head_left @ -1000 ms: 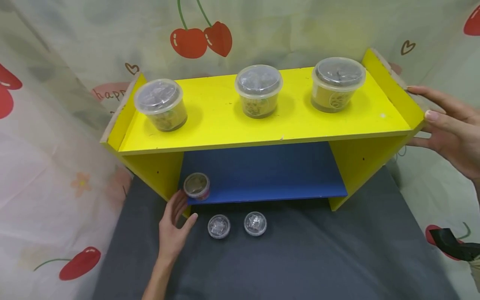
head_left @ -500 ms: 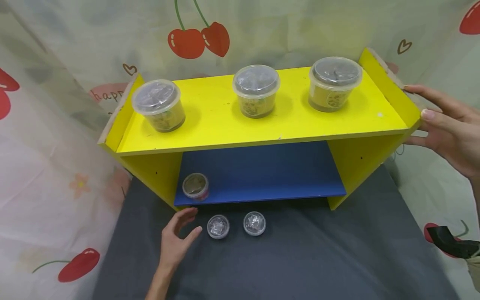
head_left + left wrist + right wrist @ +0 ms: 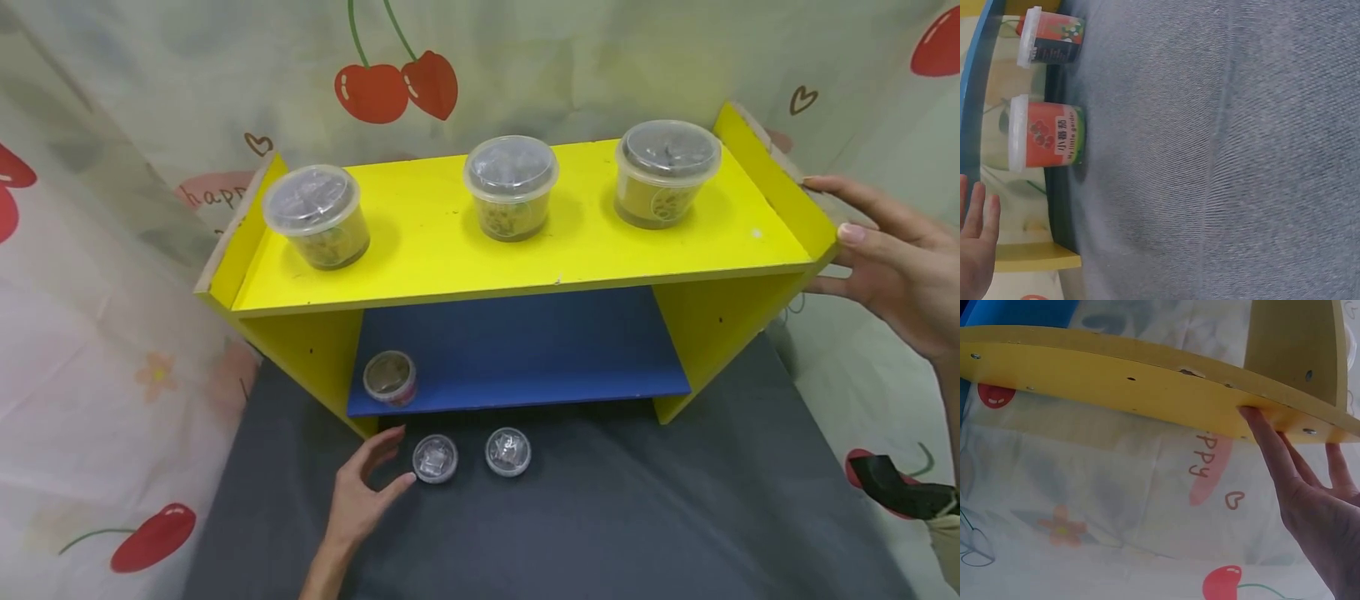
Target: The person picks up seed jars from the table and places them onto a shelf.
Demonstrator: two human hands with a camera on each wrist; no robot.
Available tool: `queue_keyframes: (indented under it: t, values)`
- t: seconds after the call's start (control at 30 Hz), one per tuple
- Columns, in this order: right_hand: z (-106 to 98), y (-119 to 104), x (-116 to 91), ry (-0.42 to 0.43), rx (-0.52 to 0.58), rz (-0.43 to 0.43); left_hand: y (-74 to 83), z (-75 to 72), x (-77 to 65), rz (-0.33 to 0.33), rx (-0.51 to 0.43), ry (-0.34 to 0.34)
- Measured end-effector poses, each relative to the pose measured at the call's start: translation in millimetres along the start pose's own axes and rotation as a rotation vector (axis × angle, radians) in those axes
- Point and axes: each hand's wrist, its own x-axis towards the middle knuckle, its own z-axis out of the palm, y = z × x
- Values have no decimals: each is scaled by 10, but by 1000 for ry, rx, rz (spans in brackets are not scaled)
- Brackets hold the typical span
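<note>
Left hand (image 3: 362,500) sits right beside the left cup (image 3: 435,459), on the grey cloth (image 3: 637,508) just ahead of the blue shelf's front edge, near its left corner. Fingers loosely bent, well parted from the thumb, gap facing the cup. From where I stand, can't tell if the thumb tip touches it. Left wrist view: that cup has a white lid and a red label with tomatoes. Right cup (image 3: 508,452) stands next to it, apart, a bit further along the same edge; label red and dark.

Right hand (image 3: 900,258) is at the right side panel (image 3: 780,192), beyond the top board's right edge. Fingers extended and spread, tips against the panel.

Blue shelf (image 3: 540,358): one small lidded pot (image 3: 389,377), front left corner. Yellow top board (image 3: 420,242): three larger lidded tubs, upright and spaced: left tub (image 3: 318,217) by the left edge, middle tub (image 3: 512,187) around mid-board, right tub (image 3: 666,173) near the right edge. Cherry-print curtain (image 3: 600,67) behind.
</note>
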Motion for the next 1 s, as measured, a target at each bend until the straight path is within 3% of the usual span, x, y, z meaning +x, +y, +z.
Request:
queue_keyframes:
  t: [0.13,0.3,0.47,0.57,0.73,1.0]
  values:
    - [-1,-7,-14,2,5,2,-43,39,-4,9,31,-35]
    - [7,-20,-29,10,7,4,76,105,15,43,22,-68]
    - [39,-45,-30,3,-13,3,41,165,8,58,36,-73]
    - [64,-67,-29,-4,-19,0,-4,196,5,32,8,-82]
    - [91,-99,-27,-13,-25,-7,-31,235,18,-71,-37,-106]
    - [113,-120,-28,-20,2,-14,-68,315,20,-145,13,-135]
